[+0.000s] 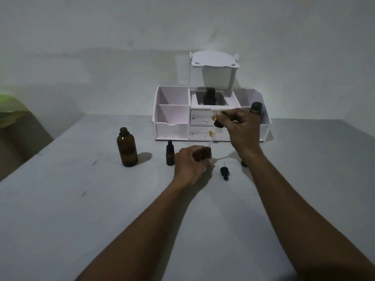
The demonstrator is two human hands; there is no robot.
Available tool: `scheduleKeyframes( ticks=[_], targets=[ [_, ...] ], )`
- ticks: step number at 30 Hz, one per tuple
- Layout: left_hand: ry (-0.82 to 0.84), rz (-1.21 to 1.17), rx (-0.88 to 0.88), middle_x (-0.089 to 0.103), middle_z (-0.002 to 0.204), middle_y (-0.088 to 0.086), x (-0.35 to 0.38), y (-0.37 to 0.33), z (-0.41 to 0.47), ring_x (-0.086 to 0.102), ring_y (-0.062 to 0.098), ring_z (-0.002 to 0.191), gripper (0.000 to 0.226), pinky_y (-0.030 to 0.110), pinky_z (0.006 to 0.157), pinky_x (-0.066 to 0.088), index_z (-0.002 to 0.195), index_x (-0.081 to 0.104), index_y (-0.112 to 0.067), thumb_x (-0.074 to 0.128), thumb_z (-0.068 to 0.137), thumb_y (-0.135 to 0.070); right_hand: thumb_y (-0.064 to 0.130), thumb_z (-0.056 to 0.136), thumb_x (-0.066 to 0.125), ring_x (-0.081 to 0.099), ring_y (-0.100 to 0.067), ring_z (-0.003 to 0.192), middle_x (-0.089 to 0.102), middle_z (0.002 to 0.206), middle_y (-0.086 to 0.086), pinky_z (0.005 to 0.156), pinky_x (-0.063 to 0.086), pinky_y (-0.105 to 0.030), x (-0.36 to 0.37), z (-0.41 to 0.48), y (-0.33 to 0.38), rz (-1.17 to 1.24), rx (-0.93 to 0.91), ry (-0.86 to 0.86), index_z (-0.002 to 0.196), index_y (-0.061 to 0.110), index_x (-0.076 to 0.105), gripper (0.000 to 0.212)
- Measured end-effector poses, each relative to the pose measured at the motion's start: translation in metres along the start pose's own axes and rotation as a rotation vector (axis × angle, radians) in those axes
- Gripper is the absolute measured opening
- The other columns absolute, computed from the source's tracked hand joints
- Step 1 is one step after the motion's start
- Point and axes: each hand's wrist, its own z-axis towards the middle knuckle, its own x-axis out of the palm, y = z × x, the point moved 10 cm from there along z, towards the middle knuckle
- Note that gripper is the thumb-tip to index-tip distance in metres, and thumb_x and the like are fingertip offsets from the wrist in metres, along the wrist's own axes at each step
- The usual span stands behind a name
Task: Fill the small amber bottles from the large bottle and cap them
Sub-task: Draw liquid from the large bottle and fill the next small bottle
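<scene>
Left hand (189, 165) fingers wrapped tight round small bottle (207, 153) right of big bottle (127, 148), right hand (240, 126) fingertips pinched on dropper cap (219, 123) above it.

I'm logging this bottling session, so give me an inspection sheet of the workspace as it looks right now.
Surface: grey table, a few dark scuffs, no spill seen.
Job's things: large amber bottle upright at left, uncapped; small capped bottle upright beside it; small amber bottle held open; dropper cap with its glass tube pointing down toward that bottle; spare dropper cap lying on the table.
Clutter: white organiser against the wall, a dark bottle in its middle compartment, a dark tube at its right.
Grippers: left hand grips the small amber bottle; right hand pinches the dropper cap.
Cables: nothing seen.
Surroundings: bare pale wall, dim light.
</scene>
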Motion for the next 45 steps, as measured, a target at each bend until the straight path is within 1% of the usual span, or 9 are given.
scheduleKeyframes(
  ticks=[5,9,13,16,21,30,34,38,45],
  targets=[
    [-0.023,0.014,-0.023,0.064,0.106,-0.009,0.0,0.004,0.0,0.062,0.014,0.101,0.035,0.008,0.07,0.046,0.121,0.071,-0.014,0.079,0.087,-0.011,0.022,0.086,0.076,0.071,-0.001,0.075,0.074,0.08,0.004,0.072,0.053,-0.008,0.003,0.001,-0.006,-0.034,0.011,0.014,0.091,0.014,0.077,0.01],
    [-0.02,0.039,-0.018,0.064,0.107,-0.007,0.0,0.004,0.002,0.058,0.011,0.098,0.034,0.0,0.052,0.039,0.122,0.07,-0.014,0.078,0.088,-0.013,0.022,0.086,0.076,0.069,0.002,0.073,0.072,0.078,0.007,0.072,0.052,-0.007,0.005,0.0,-0.005,-0.041,0.007,0.021,0.089,0.015,0.076,0.007],
    [-0.024,0.041,-0.004,0.062,0.104,-0.01,0.0,0.006,0.005,0.058,0.011,0.099,0.035,0.013,0.085,0.047,0.122,0.071,-0.013,0.078,0.088,-0.012,0.022,0.086,0.076,0.069,0.002,0.073,0.071,0.077,0.009,0.073,0.053,-0.008,0.006,0.0,-0.005,-0.05,0.002,0.026,0.088,0.017,0.076,0.006],
    [-0.016,0.036,-0.006,0.063,0.105,-0.008,0.002,0.01,0.008,0.059,0.012,0.098,0.034,0.007,0.073,0.042,0.121,0.071,-0.012,0.078,0.088,-0.013,0.021,0.086,0.077,0.071,-0.003,0.073,0.074,0.078,0.005,0.073,0.057,-0.015,0.006,-0.001,-0.003,-0.045,-0.001,0.033,0.087,0.014,0.076,0.007],
    [-0.03,0.047,0.006,0.071,0.117,-0.002,-0.001,0.009,0.008,0.062,0.013,0.104,0.035,0.028,0.099,0.047,0.122,0.072,-0.013,0.079,0.087,-0.013,0.024,0.085,0.077,0.071,-0.002,0.073,0.074,0.078,0.007,0.074,0.057,-0.017,0.006,-0.002,0.0,-0.038,-0.02,0.03,0.089,0.017,0.077,0.008],
    [-0.015,-0.04,-0.026,0.064,0.135,0.0,-0.003,0.015,-0.001,0.061,0.016,0.116,0.064,0.008,0.071,0.049,0.142,0.057,-0.017,0.082,0.084,-0.01,0.029,0.086,0.076,0.073,-0.007,0.078,0.075,0.083,0.005,0.08,0.061,-0.028,0.001,-0.003,0.008,-0.007,-0.047,0.01,0.096,0.017,0.076,0.015],
    [0.044,-0.069,-0.051,0.06,0.141,0.0,-0.011,0.022,-0.011,0.059,0.022,0.126,0.065,0.019,0.078,0.05,0.143,0.056,-0.022,0.082,0.085,-0.01,0.029,0.088,0.074,0.073,-0.007,0.076,0.072,0.081,0.01,0.079,0.061,-0.024,-0.007,-0.002,0.024,-0.023,-0.095,-0.05,0.098,0.021,0.072,0.014],
    [0.106,0.024,0.02,0.065,0.133,-0.002,-0.039,0.025,-0.022,0.063,0.009,0.106,0.053,0.01,0.068,0.047,0.134,0.064,-0.022,0.082,0.085,-0.016,0.028,0.088,0.074,0.074,-0.015,0.08,0.075,0.085,-0.001,0.079,0.061,-0.029,-0.014,-0.002,0.042,0.035,-0.123,-0.104,0.1,0.01,0.075,0.021],
    [0.045,0.182,0.107,0.072,0.111,-0.008,-0.133,0.035,-0.044,0.066,-0.006,0.094,0.04,0.005,0.072,0.05,0.121,0.073,-0.018,0.082,0.083,-0.03,0.013,0.087,0.074,0.07,0.004,0.074,0.07,0.075,0.029,0.07,0.054,-0.011,0.015,-0.005,0.093,0.247,-0.183,-0.065,0.099,0.016,0.072,0.012]
  ],
)
